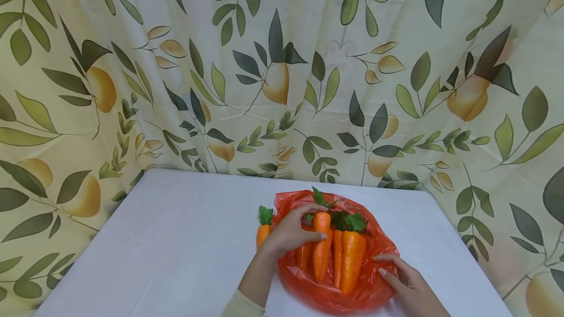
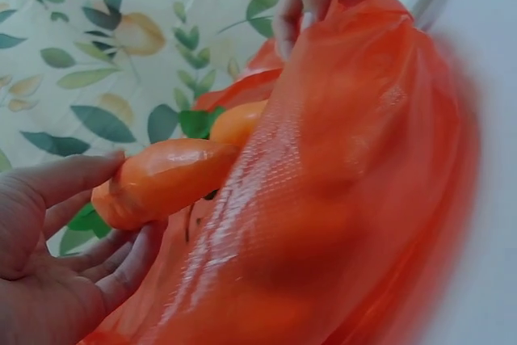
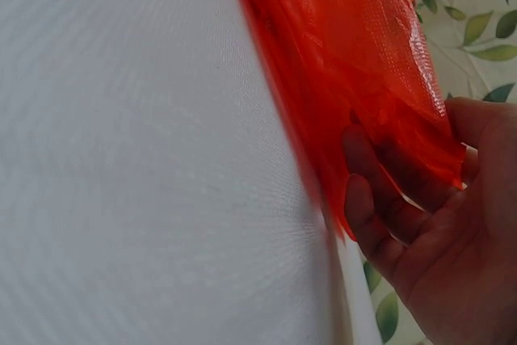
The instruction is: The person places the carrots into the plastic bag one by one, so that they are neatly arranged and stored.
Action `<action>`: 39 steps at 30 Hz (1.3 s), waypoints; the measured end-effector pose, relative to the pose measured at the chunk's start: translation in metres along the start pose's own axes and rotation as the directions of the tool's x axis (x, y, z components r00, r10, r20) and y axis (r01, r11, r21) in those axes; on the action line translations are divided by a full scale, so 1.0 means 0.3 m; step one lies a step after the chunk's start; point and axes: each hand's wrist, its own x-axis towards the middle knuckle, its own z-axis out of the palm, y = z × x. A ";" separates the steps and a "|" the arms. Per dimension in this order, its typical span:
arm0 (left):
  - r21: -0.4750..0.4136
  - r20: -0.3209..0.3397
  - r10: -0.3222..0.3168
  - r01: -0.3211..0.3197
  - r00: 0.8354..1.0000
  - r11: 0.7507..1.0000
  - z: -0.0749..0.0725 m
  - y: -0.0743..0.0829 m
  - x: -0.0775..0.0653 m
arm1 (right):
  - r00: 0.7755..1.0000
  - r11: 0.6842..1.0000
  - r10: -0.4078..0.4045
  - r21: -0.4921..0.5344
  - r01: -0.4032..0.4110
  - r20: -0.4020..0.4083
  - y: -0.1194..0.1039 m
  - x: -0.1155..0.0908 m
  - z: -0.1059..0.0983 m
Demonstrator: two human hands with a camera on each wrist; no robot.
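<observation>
In the head view my left hand (image 1: 291, 230) holds an orange carrot (image 1: 322, 248) by its thick upper end, over the mouth of a red plastic bag (image 1: 326, 300). The left wrist view shows thumb and fingers round that same carrot (image 2: 166, 182), its narrower end reaching behind the bag's edge. More carrots with green tops, among them a glossy carrot (image 1: 353, 258), lie inside the bag. At the bag's right side, my right hand (image 1: 411, 283) grips the thin plastic rim, with the thumb on one side and fingers on the other in the right wrist view.
A single carrot (image 1: 263, 234) with a leafy top lies left of the bag, partly behind my left wrist. The bag rests on a white-covered table (image 1: 176, 243). Behind the table hangs a curtain (image 1: 282, 126) printed with leaves and fruit.
</observation>
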 end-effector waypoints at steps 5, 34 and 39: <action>0.018 -0.016 -0.008 0.009 1.000 1.000 0.027 -0.017 0.016 | 1.000 1.000 -0.002 -0.005 0.002 -0.009 -0.002 -0.001 0.001; 0.056 0.007 -0.082 0.081 0.997 0.995 0.132 -0.068 0.005 | 1.000 1.000 0.008 -0.024 -0.008 -0.025 0.000 0.005 0.004; 0.099 0.000 -0.074 0.074 0.997 0.992 0.136 -0.076 0.006 | 1.000 1.000 0.011 -0.014 -0.012 -0.020 -0.007 0.004 0.004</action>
